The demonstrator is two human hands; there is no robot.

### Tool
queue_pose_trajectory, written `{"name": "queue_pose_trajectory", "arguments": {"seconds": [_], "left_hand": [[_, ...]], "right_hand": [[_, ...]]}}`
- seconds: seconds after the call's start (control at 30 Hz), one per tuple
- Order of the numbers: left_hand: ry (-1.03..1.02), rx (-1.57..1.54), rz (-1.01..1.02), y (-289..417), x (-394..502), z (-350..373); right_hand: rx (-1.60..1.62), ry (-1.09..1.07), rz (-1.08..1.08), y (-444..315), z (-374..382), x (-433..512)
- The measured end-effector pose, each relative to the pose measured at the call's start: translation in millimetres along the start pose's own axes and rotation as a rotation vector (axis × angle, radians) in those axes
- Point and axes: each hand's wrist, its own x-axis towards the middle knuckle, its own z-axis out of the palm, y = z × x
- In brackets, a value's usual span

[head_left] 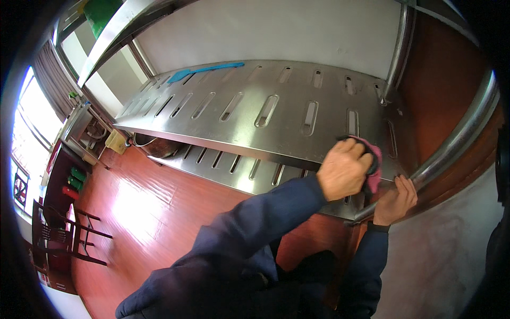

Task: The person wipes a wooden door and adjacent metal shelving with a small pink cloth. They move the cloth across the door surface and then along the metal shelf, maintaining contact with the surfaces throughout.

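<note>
My left hand (345,169) is closed around a pink and black cloth (374,163) at the front right corner of a slotted stainless steel shelf (247,137). My right hand (395,201) rests against the shelf rack's round metal post (434,165), just right of the cloth; its fingers lie on the post, and whether they grip it is hard to see. Toward the back left of the same shelf lies a blue plastic fly swatter (199,71).
Below is a second slotted shelf (207,159) with a large metal pot (157,146) at its left end. An upper shelf (115,32) overhangs at top left. A wooden chair (75,231) and a yellow bin (115,141) stand on the reddish floor to the left. Walls border the rack behind and at right.
</note>
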Motion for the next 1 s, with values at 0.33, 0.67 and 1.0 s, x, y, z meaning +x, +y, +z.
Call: {"name": "queue_pose_trajectory", "arguments": {"seconds": [0.33, 0.67, 1.0], "left_hand": [[0.082, 0.086, -0.197, -44.0, -7.0, -11.5], [0.133, 0.084, -0.081, -47.4, -46.7, -41.8], [0.185, 0.027, -0.094, -44.3, -53.3, -26.8]], "right_hand": [[-0.053, 0.008, -0.027, 2.1, 0.4, -0.1], [-0.019, -0.059, 0.039, -6.4, -6.1, -0.2], [-0.041, -0.113, 0.076, -64.9, -7.4, 14.7]]}}
